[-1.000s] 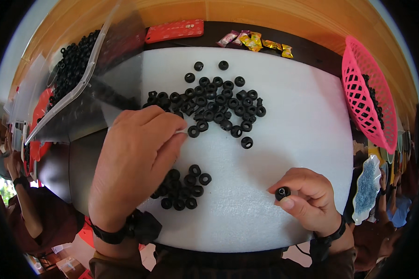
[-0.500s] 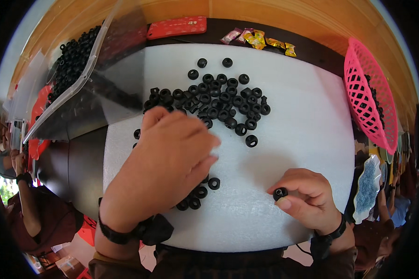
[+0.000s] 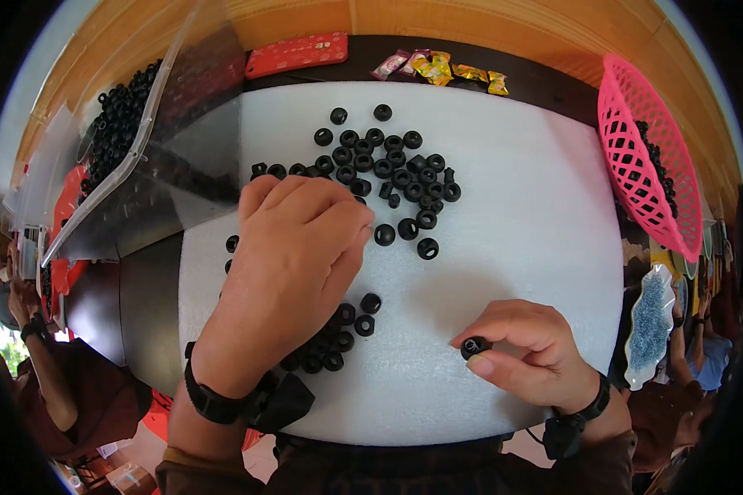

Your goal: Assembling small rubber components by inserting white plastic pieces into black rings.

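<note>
Between the thumb and fingers of my right hand (image 3: 530,355) is a small round black piece (image 3: 473,348) with a pale curved mark on its face, held above the right part of the white foam board (image 3: 520,198). My left hand (image 3: 293,268) reaches over the near-left edge of a loose pile of black ring-shaped pieces (image 3: 400,178). Its fingers curl down and together; the tips are mostly hidden, so anything in them cannot be made out. A second, smaller cluster of black ring-shaped pieces (image 3: 333,360) lies by my left wrist, partly covered by it.
A clear plastic bin (image 3: 153,124) with many black pieces tilts at the far left. A pink mesh basket (image 3: 636,165) stands at the right, above a scalloped dish of bluish bits (image 3: 650,326). A red case (image 3: 297,54) and wrapped candies (image 3: 437,68) line the back edge.
The view has shifted slightly. My left hand has settled at the pile's near edge, and a few pieces there have moved. My right hand still holds the same black piece.
</note>
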### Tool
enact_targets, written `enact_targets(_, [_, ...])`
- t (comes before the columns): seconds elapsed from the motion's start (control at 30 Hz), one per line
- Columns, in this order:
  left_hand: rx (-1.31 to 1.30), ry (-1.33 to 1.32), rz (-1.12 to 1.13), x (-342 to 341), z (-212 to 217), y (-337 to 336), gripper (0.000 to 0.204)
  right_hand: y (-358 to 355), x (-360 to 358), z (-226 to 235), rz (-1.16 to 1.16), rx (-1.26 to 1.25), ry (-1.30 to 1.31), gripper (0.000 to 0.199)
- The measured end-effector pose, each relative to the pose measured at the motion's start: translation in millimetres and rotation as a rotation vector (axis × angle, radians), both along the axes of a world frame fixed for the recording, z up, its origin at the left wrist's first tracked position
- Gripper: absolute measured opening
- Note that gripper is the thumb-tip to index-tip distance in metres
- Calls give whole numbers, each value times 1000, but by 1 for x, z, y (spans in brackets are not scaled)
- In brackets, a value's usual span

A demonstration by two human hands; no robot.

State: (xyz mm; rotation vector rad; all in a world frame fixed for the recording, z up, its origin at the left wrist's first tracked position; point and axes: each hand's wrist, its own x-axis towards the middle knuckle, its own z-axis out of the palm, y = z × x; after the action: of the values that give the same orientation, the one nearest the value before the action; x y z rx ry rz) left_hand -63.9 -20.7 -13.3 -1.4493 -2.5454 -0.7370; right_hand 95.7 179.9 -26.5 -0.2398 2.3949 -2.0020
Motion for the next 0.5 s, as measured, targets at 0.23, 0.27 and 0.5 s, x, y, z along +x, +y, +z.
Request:
enact_targets(0.23, [-16, 135, -4, -4, -15, 24, 16, 2, 5, 8, -1, -6, -96, 15])
enact_targets(0.27, [-42, 160, 2, -5, -16, 28, 17, 3, 5, 9, -6, -6, -94, 15])
enact_targets(0.5, [-88, 175, 39, -10, -13, 40, 11, 5, 5, 8, 46, -12, 9, 16])
